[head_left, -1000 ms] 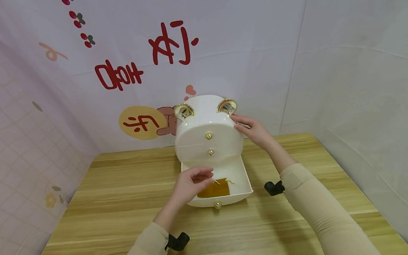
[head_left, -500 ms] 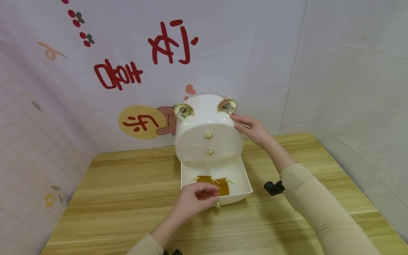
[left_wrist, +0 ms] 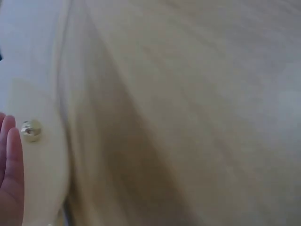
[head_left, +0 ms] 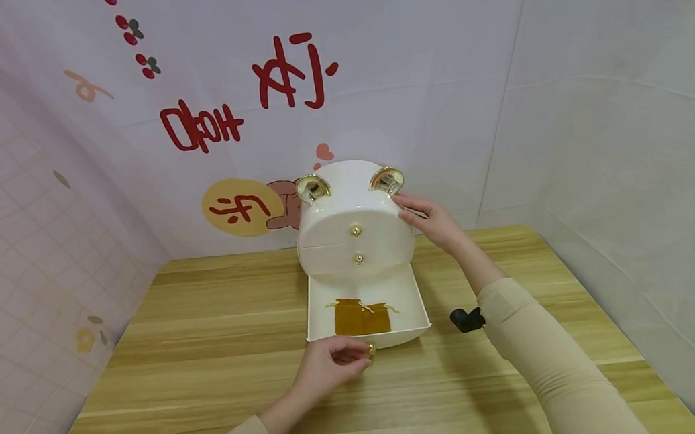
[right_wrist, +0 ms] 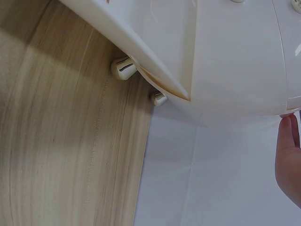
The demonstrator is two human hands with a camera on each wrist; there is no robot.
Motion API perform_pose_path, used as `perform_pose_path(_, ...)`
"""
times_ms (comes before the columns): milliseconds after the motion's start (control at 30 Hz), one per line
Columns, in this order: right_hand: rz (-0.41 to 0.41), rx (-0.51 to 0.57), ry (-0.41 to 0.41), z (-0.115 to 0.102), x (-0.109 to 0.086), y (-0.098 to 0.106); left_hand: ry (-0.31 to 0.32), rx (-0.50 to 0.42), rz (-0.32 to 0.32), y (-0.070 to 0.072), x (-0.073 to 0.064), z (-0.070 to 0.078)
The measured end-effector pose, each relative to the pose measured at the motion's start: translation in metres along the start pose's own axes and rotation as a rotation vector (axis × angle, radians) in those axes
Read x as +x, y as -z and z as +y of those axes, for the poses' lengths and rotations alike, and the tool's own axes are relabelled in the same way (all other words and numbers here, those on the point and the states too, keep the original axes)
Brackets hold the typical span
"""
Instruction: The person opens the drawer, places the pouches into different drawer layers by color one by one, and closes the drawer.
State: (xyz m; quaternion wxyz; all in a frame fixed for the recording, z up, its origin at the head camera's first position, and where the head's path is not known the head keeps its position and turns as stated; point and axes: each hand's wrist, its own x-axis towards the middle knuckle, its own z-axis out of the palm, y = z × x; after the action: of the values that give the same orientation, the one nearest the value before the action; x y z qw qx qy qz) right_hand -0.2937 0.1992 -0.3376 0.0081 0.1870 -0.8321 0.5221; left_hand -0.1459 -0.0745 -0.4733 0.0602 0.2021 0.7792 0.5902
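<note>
A white rounded storage box point(head_left: 355, 240) with gold ear-like trims stands at the back of the table. Its bottom drawer point(head_left: 416, 299) is pulled out and holds two mustard-brown drawstring pouches point(head_left: 348, 316) lying side by side. My left hand point(head_left: 333, 364) is in front of the drawer, fingertips beside its gold knob point(head_left: 371, 348). In the left wrist view the fingers look fairly straight, with the knob point(left_wrist: 31, 131) just clear of them. My right hand point(head_left: 435, 224) rests its fingertips against the box's upper right side, below the right ear trim point(head_left: 387, 180).
Two upper drawers with gold knobs point(head_left: 356, 231) are closed. Gold feet point(right_wrist: 124, 68) carry the box on the wooden table point(head_left: 222, 333). A printed white cloth point(head_left: 422, 70) hangs close behind it. Black wrist mounts point(head_left: 467, 319) stick out from the sleeves.
My left hand has moved from above the pouches, over the drawer's front, down to the knob. Both pouches now show fully. The right hand has stayed on the box.
</note>
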Motion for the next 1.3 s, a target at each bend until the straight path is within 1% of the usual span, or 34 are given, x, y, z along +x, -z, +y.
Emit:
perform_pose_path(133,0.001,-0.003,-0.004,0.002,0.001,0.001,-0.008,-0.023,0.015,-0.003,0.0,-0.008)
perform_pose_path(367,0.02,0.016,-0.002,0.034,0.015,0.001,-0.039,-0.06,0.031,-0.009,0.002,-0.023)
perform_pose_path(533,0.029,0.008,0.0,0.038,0.016,0.001,-0.066,-0.068,0.022,-0.014,0.003,-0.031)
perform_pose_path(667,0.033,0.001,-0.002,0.037,0.015,0.001,-0.058,-0.07,0.031,-0.016,0.002,-0.035)
perform_pose_path(800,0.034,-0.002,0.003,0.038,0.016,0.001,-0.041,-0.109,0.037,-0.016,0.003,-0.037)
perform_pose_path(900,0.033,-0.005,0.006,0.039,0.016,0.001,-0.018,-0.162,0.049,-0.018,0.004,-0.039)
perform_pose_path(1033,0.031,0.002,0.006,0.04,0.017,0.0,0.021,-0.221,0.101,-0.023,0.005,-0.041)
perform_pose_path(1200,0.027,0.013,0.002,0.039,0.016,0.001,0.095,-0.297,0.179,-0.031,0.007,-0.04)
perform_pose_path(1300,0.014,0.011,-0.012,0.022,0.01,0.0,0.131,-0.327,0.199,-0.033,0.008,-0.039)
